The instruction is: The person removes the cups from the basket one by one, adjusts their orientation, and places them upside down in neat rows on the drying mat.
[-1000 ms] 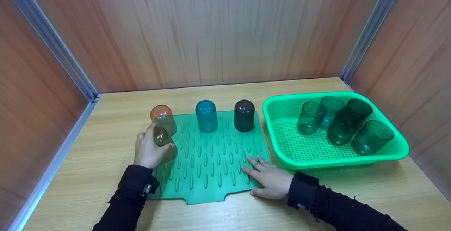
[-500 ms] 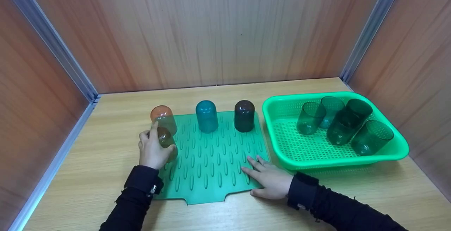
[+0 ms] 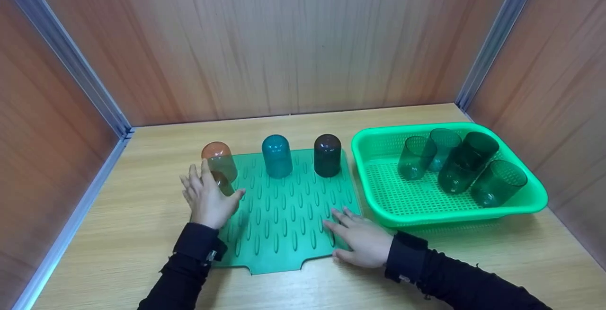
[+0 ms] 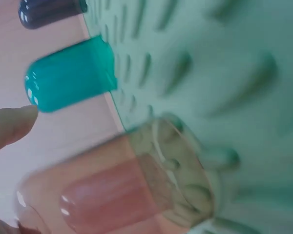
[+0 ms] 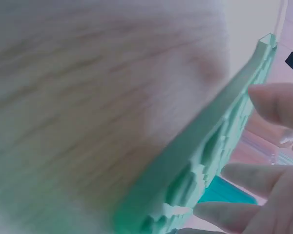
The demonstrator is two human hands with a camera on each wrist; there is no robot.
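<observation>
On the green drying mat (image 3: 284, 225), with its raised ridges, an amber see-through cup (image 3: 222, 182) stands upside down at the left. My left hand (image 3: 210, 201) is beside and partly in front of it, thumb and fingers spread. In the left wrist view, the thumb and fingertip are apart around the cup (image 4: 122, 185), through which an orange cup shows. That orange cup (image 3: 218, 156) stands upside down just behind. My right hand (image 3: 364, 241) rests with fingers extended on the mat's front right corner.
An upturned blue cup (image 3: 277, 156) and a dark brown cup (image 3: 327, 156) stand along the mat's back edge. To the right, a green plastic basket (image 3: 378, 206) holds several tinted cups, tilted. Wood-patterned panels (image 3: 303, 40) enclose the table on the back and sides.
My left hand shifted slightly right and forward with the amber cup, stood it near the orange cup, then spread its fingers off it. The right hand stayed in place.
</observation>
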